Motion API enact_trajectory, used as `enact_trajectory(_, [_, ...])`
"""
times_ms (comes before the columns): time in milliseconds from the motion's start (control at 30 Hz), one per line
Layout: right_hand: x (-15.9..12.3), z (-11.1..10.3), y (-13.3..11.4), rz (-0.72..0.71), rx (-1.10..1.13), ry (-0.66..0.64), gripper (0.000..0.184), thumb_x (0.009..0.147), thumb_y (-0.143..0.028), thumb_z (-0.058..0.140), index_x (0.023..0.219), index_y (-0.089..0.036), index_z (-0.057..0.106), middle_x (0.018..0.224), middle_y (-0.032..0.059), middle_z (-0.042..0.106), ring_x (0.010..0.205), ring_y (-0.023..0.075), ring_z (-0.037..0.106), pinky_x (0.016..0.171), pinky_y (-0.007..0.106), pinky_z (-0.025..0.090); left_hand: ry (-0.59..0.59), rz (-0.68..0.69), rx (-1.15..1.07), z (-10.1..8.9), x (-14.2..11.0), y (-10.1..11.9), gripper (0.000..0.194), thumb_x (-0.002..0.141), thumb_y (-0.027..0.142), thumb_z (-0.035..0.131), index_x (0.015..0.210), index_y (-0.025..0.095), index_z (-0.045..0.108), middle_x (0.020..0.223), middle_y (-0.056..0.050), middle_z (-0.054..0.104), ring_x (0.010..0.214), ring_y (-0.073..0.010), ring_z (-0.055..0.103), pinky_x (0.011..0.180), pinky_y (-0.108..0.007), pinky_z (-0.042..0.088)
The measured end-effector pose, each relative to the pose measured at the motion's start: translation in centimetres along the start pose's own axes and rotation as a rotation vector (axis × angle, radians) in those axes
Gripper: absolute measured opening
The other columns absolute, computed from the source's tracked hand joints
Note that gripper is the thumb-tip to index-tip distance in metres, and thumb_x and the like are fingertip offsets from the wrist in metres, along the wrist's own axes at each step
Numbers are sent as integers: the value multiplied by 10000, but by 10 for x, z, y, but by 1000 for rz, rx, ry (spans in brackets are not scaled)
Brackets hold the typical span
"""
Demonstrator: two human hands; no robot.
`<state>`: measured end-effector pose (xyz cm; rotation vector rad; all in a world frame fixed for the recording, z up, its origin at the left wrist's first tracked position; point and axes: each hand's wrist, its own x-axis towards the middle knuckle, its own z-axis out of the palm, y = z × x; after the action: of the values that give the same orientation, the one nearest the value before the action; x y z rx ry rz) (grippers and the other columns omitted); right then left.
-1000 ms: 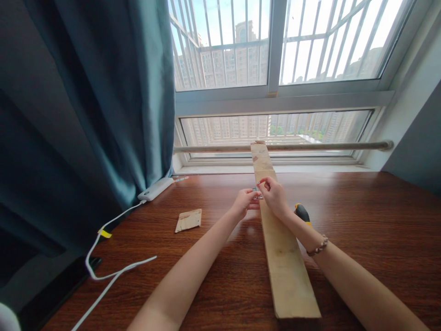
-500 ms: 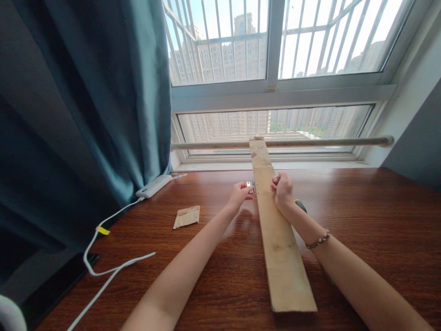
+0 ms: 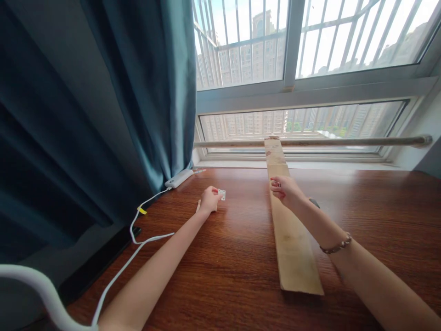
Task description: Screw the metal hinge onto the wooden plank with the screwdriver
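Observation:
A long pale wooden plank [image 3: 291, 239] lies on the dark wooden table [image 3: 241, 257], its far end resting on a pole by the window. My right hand [image 3: 285, 190] rests over the plank's upper part with fingers pinched on something small I cannot make out. My left hand [image 3: 209, 200] is out to the left on the table, fingers closed on a small silver metal piece [image 3: 222, 194], over a small wooden offcut [image 3: 199, 205] that it mostly hides. A dark tool handle [image 3: 314, 201] peeks out behind my right wrist.
A white power bank [image 3: 179, 178] lies at the table's back left, its white cable [image 3: 138, 241] trailing to the front. A teal curtain [image 3: 113, 101] hangs at the left. A horizontal pole [image 3: 344, 141] runs in front of the window.
My left hand moved left, away from the plank, carrying the small metal piece over to the wooden offcut. My right hand stayed at the plank. The view turned left.

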<state>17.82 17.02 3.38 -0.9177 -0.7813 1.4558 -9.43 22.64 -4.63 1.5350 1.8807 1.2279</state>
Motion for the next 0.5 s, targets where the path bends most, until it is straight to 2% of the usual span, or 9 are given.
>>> enact_trajectory(100, [-26,13,5,82,1,-114,199,588,-161,613,654,-159,425,491,-88,321,372,-8,190,345,138,69,-7,8,167,-19,0,-35,158,615,170,679,729,170,570,751,-67,671,731,-201,638,683,-294,467])
enact_trajectory(167, [-41,20,9,128,-2,-175,203,592,-177,633,681,-153,451,493,-90,323,375,-6,196,351,140,59,-34,43,199,-24,-2,-44,144,635,187,659,751,173,576,762,-72,679,725,-204,639,683,-296,465])
enact_trajectory(400, [-68,32,16,229,-25,-240,224,569,-205,644,701,-152,470,486,-102,327,370,-12,199,376,147,27,-190,111,61,-13,-2,-29,98,654,190,617,750,188,596,735,-28,675,704,-173,635,634,-251,473])
enact_trajectory(500, [-69,30,17,218,-39,-247,216,577,-214,640,703,-153,476,484,-103,322,373,-11,204,385,156,24,-192,191,40,-8,-1,-27,122,666,216,613,782,185,629,751,-26,679,729,-176,629,671,-261,474])
